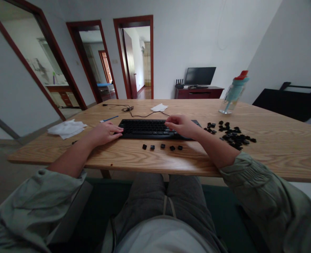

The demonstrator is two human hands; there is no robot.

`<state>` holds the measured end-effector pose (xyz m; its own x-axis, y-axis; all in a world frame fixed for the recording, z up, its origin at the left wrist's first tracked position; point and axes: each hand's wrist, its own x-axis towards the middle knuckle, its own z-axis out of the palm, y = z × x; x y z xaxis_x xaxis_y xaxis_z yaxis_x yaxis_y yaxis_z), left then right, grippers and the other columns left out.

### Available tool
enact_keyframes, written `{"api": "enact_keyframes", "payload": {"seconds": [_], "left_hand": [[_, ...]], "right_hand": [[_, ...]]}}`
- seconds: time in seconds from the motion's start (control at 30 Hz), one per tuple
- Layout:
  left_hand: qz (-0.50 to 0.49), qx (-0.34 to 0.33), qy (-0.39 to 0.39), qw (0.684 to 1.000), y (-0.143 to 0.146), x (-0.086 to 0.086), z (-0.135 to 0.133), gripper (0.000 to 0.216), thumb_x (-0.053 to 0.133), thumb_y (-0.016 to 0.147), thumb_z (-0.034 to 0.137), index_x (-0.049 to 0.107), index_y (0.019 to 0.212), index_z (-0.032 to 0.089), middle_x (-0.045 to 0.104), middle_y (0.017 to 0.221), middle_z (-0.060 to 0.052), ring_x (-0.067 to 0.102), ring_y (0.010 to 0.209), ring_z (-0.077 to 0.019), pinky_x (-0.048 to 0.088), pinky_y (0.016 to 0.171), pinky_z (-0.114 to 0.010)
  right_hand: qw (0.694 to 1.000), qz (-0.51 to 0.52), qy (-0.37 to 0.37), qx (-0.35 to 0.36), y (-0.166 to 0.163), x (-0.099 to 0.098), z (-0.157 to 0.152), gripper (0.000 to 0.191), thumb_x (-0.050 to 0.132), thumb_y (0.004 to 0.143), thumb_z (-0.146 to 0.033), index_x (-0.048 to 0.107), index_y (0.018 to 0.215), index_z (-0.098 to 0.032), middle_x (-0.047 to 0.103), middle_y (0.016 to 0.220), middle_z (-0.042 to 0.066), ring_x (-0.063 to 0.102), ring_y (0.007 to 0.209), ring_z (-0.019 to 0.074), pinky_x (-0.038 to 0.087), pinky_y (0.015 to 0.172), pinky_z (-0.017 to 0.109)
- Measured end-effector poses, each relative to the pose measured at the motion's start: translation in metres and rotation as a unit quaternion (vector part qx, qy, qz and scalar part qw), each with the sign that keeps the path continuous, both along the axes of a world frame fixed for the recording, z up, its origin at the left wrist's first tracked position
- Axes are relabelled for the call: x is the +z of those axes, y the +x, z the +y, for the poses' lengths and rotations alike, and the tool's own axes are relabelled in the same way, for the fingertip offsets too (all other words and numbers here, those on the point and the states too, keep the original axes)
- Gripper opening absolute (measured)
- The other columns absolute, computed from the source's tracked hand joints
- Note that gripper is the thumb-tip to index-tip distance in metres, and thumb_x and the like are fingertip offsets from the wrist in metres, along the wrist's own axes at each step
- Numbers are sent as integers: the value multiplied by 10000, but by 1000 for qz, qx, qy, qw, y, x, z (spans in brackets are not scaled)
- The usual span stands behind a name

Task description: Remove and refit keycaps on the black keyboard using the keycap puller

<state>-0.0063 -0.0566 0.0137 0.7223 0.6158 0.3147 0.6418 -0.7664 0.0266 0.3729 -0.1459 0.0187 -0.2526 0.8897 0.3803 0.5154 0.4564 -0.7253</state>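
Note:
A black keyboard [142, 134] lies across the table in front of me, many of its keys in place. My left hand [104, 134] rests at its left end, fingers stretched out and touching the edge. Over the keyboard's right part is my right hand [183, 125], with thumb and fingers brought close together; whatever is between them is too small to make out. Several loose black keycaps [163, 146] form a row along the near side. To the right of my right forearm lies a larger heap of keycaps [236, 136].
Behind the keyboard runs its coiled cable [127, 109], near a white tissue [159, 107]. A blue brush-like stick [109, 119] and crumpled tissues [67, 128] lie left. A water bottle [234, 92] with a red cap stands at back right on the wooden table [282, 147].

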Motion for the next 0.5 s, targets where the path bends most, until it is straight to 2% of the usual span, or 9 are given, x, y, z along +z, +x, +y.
{"api": "enact_keyframes", "payload": {"seconds": [0.4,0.5], "left_hand": [[23,3,36,999,9,2,-12,362,525,923,439,794,1087,260,776,1119,-56,655,990,-259,476,946,-411],[21,19,37,999,11,2,-14,354,522,918,440,804,1035,260,784,1078,-69,658,979,-263,472,931,-418]], "right_hand": [[999,-32,7,-6,-1,-3,-2,292,604,874,-461,670,838,-179,600,686,12,489,617,146,363,574,295],[1000,-21,1,-13,-1,-3,-2,290,611,863,-463,666,834,-180,608,691,18,510,631,153,376,581,296]]}}
